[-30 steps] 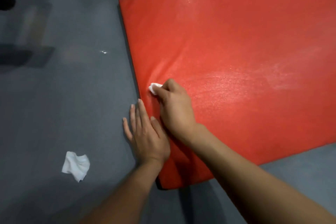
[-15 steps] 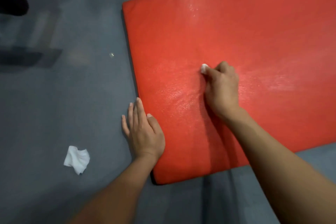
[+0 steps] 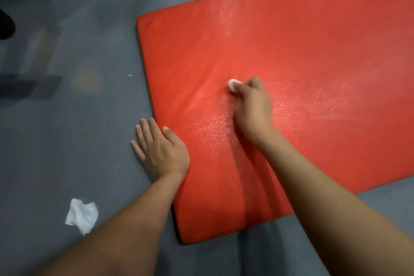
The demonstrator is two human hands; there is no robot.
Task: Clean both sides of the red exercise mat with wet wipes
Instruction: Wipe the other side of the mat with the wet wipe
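The red mat (image 3: pixel 302 78) lies flat on the grey floor (image 3: pixel 78 141), looking padded, floppy and damp-slick, best lifted by its edge; the right hand (image 3: pixel 252 107) pinches a wipe (image 3: pixel 233 84) while the flat left hand (image 3: pixel 160 148) steadies that edge.

Two bare forearms are seen entering from the bottom edge, one on each side. No sleeves, gloves, watch, rings or bands are worn on the parts shown. The left hand (image 3: pixel 160 149) is shown with short, pale, unpainted fingernails, visible on the thumb and two fingertips. The right hand (image 3: pixel 253 107) is slightly blurred, so its nails cannot be made out. Both wrists are uncovered.
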